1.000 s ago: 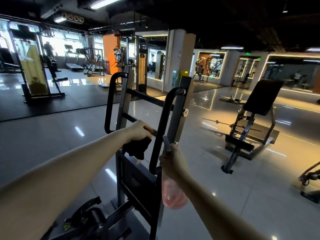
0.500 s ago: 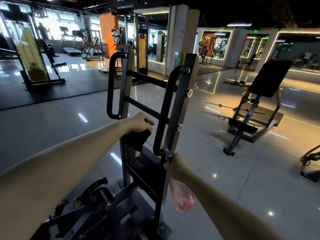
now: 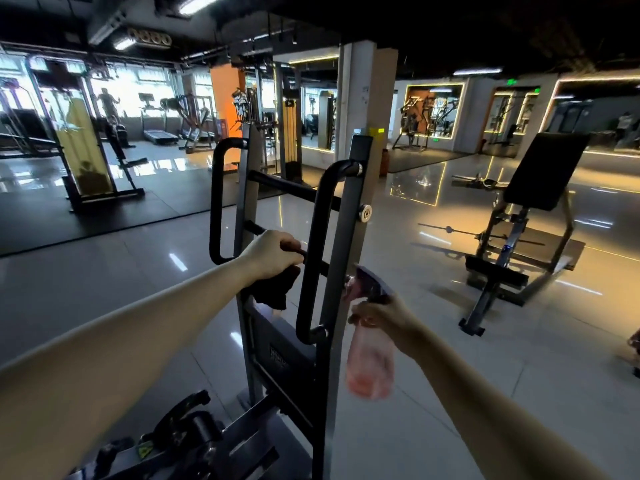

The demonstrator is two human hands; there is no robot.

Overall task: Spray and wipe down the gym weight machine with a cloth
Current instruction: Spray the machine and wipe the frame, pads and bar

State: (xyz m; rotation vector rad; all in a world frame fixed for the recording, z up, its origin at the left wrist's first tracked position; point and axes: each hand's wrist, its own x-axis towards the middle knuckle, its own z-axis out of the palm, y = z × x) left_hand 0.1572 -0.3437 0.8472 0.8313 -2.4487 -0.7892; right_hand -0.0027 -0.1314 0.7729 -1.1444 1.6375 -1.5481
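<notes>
The grey weight machine frame [image 3: 349, 237] stands right in front of me, with two black looped handles and black crossbars. My left hand [image 3: 272, 254] presses a dark cloth [image 3: 275, 289] onto the lower crossbar, between the two uprights. My right hand [image 3: 382, 318] holds a translucent pink spray bottle [image 3: 369, 362] by its neck, just right of the right upright, with the nozzle pointing at the frame. Black levers of the machine's base [image 3: 187, 434] lie at the bottom left.
A black incline bench [image 3: 540, 188] with a barbell on the floor stands to the right. A yellow-panelled machine [image 3: 83, 150] sits at the far left on dark matting. A white pillar [image 3: 367, 95] rises behind the frame. Glossy tiled floor surrounds me.
My right hand has lifted the spray bottle and shifted it to the right of the upright. My left hand has slid the cloth slightly along the crossbar. The view tilted upward.
</notes>
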